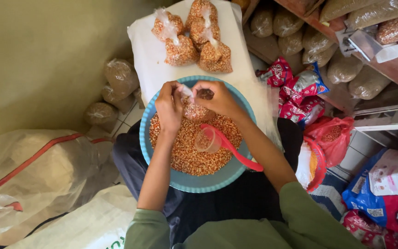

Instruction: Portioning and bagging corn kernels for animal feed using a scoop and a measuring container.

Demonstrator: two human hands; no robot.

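Bag (193,109) of clear plastic, part-filled with orange-red corn kernels, sits upright on the kernel heap in a light-blue basin (199,182) on the person's lap. Left hand (169,107) fingers pinch the bag's neck on one side; right hand (217,99) fingers grip the neck from the other, both closed on the plastic. Clear scoop (215,140) with a red handle lies on the kernels just below the bag. Four filled, tied bags (192,41) rest on a white bench (146,60) beyond the basin.
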